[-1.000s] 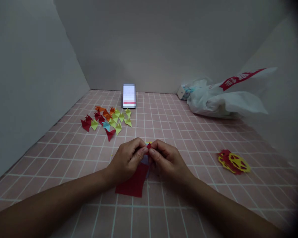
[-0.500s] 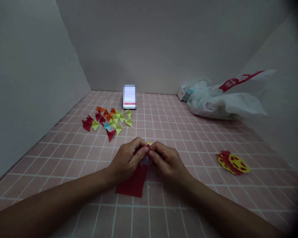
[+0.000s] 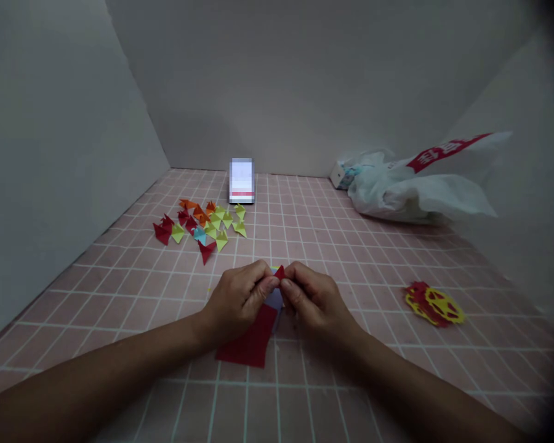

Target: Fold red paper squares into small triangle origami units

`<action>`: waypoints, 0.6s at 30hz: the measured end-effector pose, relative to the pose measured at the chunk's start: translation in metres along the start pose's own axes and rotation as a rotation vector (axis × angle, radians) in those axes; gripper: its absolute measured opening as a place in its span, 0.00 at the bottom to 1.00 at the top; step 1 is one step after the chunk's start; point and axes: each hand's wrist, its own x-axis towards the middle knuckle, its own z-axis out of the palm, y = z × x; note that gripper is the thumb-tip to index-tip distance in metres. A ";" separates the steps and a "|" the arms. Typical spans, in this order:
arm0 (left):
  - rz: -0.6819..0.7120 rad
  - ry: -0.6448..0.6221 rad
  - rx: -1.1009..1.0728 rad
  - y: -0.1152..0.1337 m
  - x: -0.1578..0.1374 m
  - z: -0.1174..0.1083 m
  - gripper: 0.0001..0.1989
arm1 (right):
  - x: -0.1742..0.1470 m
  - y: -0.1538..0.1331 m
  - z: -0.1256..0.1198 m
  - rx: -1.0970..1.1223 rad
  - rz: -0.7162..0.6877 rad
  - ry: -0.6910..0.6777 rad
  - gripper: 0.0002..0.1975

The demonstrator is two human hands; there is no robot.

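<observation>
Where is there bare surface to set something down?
Bare tiles lie between the plastic bag and the paper cutouts, and along the near edge. Crowded: the folded paper pieces far left, and around both hands.

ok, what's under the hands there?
A red paper sheet lies flat on the pink tiled mat, partly under the left hand. A pale bluish piece shows between the hands; the rest is covered.

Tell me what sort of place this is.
Likely a paper-craft table: a pink grid mat, a heap of folded paper triangles, red-and-yellow paper cutouts, and both hands pinching a small red paper piece.
</observation>
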 end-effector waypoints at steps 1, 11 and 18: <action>0.013 0.004 0.013 0.000 0.000 0.000 0.13 | 0.000 0.001 0.000 -0.009 -0.001 -0.002 0.12; -0.148 0.125 -0.272 -0.006 -0.005 0.010 0.07 | 0.001 0.011 0.002 0.128 0.078 0.051 0.03; -0.200 0.137 -0.303 -0.003 -0.003 0.008 0.03 | 0.002 0.008 0.002 0.257 0.048 0.119 0.01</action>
